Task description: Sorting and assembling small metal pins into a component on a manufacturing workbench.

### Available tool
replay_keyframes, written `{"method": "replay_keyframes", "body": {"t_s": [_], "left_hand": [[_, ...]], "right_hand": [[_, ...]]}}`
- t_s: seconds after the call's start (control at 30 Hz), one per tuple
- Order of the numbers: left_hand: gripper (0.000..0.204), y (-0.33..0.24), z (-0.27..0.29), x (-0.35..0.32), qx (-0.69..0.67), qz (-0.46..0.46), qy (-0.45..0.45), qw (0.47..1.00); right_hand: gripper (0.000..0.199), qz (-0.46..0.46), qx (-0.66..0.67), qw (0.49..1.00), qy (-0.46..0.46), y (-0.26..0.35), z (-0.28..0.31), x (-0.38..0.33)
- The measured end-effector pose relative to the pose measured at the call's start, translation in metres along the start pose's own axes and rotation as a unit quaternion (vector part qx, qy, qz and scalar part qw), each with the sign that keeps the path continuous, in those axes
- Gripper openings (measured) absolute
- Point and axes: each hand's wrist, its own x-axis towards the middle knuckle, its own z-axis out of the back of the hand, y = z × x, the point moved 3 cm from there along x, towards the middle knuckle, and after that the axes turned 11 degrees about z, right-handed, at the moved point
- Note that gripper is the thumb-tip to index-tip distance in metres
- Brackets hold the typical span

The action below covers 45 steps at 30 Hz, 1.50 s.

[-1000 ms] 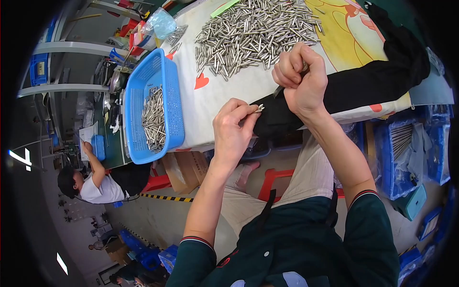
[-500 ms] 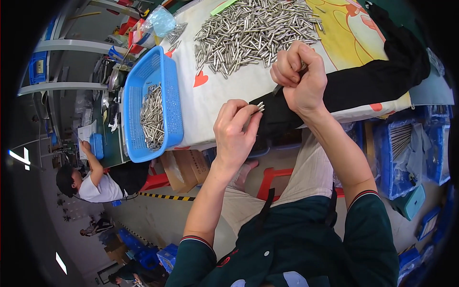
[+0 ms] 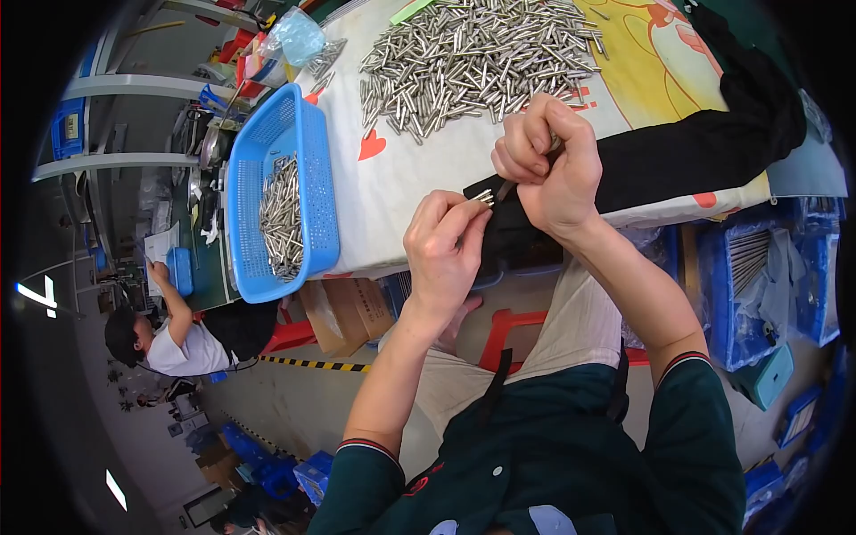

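Between the fingertips of my left hand are pinched a few short metal pins, their ends sticking out to the right. My right hand is wrapped in a fist around a thin dark tool. Only its flat tip shows, close to the pins; the fingers hide the rest, so its kind is unclear. Both hands hover over the table's near edge, above a black cloth. Beyond them spreads a large heap of similar metal pins.
Left of my hands stands a blue plastic basket partly filled with pins. A patterned cloth covers the table. Blue crates stand on the right, and a red stool is below. Another person sits at the far left.
My right hand has come slightly down and left, bringing the tool's tip nearer the pins. My left hand has hardly moved and still pinches them.
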Motion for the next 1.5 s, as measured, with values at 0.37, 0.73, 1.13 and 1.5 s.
{"method": "replay_keyframes", "body": {"t_s": [0.37, 0.73, 1.13, 1.5], "left_hand": [[0.009, 0.000, 0.001, 0.001, 0.010, 0.005, -0.001, 1.000], [0.010, 0.001, 0.001, 0.002, -0.023, 0.036, 0.002, 0.999], [0.008, 0.003, -0.002, 0.002, -0.030, 0.048, 0.005, 0.998], [0.024, -0.014, 0.013, 0.014, 0.054, -0.046, 0.034, 0.997]], "right_hand": [[0.031, -0.008, 0.005, 1.000, -0.004, -0.005, 0.001, -0.002], [0.032, 0.003, -0.093, 0.995, 0.046, -0.007, -0.009, -0.004], [0.032, 0.035, -0.191, 0.980, 0.047, -0.013, -0.015, -0.007], [0.031, 0.272, -0.502, 0.818, 0.077, 0.094, -0.011, 0.079]]}}
